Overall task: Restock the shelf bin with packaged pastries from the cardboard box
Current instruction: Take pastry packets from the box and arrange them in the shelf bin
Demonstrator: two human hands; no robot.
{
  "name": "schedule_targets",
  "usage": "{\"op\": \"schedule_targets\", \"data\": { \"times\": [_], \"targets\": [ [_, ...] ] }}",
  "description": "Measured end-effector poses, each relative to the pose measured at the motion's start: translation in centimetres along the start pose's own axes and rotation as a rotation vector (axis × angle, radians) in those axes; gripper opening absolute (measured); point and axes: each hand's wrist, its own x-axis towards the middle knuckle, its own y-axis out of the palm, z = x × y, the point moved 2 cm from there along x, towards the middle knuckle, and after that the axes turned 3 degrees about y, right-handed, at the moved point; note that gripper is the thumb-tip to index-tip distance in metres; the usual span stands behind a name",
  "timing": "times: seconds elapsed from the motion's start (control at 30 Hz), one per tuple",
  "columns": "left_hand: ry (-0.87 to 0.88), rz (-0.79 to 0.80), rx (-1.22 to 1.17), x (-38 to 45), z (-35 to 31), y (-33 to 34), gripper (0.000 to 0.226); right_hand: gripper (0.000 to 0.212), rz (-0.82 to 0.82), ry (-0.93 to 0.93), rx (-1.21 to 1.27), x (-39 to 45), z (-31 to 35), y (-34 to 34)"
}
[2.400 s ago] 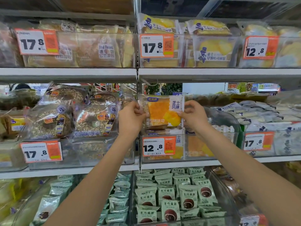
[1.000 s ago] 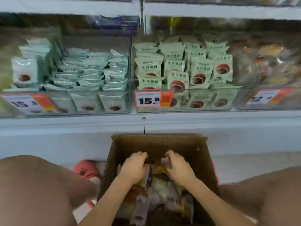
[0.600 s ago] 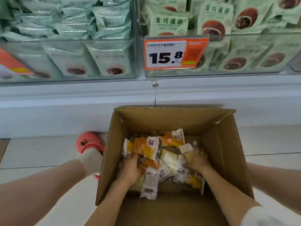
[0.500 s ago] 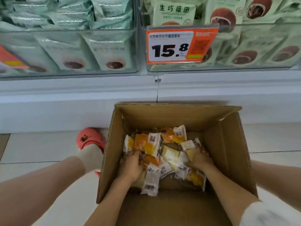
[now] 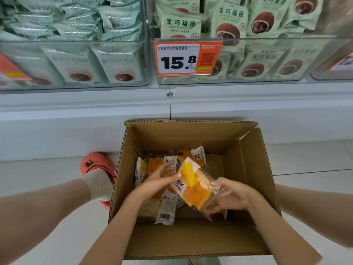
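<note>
Gripping a packaged pastry (image 5: 193, 186) by its clear near end, the right hand (image 5: 232, 195) holds the orange-and-yellow pack tilted above the middle of the cardboard box (image 5: 250, 165), fingers curled under the wrapper. The left hand (image 5: 155, 178) reaches in beside it with fingers stretched out and relaxed, their tips touching the raised pack's left edge and lying over the loose packs (image 5: 162, 165) below; it holds nothing.

The rest of the pastries lie heaped against the box's left wall and far-left corner, one pale pack (image 5: 166, 209) lying lengthways toward the near edge, while the right side of the box floor shows bare cardboard. The box stands open on the pale tiled floor (image 5: 305, 159), its far edge close to the white shelf base (image 5: 267, 111).

Above the base, two clear shelf bins (image 5: 76, 87) hold mint-green packs (image 5: 183, 23), and an orange price tag (image 5: 188, 56) reading 15.8 hangs on the right bin's front. A pink clog (image 5: 95, 163) with a white sock stands just beside the box's left wall.
</note>
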Motion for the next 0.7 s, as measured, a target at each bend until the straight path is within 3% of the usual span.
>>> {"op": "schedule_targets", "data": {
  "times": [0.1,0.27,0.47,0.7],
  "targets": [
    [0.044,0.102,-0.139,-1.3,-1.6,0.5,0.05,0.094,0.049,-0.075,0.025,-1.2,0.2,2.0],
    [0.132,-0.18,-0.157,-1.5,-3.9,0.9,0.028,0.096,-0.027,-0.339,0.3,-2.9,0.9,3.0],
    [0.333,-0.362,-0.181,-3.6,-8.3,3.1,0.029,0.035,-0.419,-0.616,0.115,-5.1,2.7,5.6],
    [0.434,-0.452,-0.195,-5.4,-9.6,4.8,0.034,0.032,-0.637,-0.835,0.142,-6.7,0.6,6.6]
  ]
}}
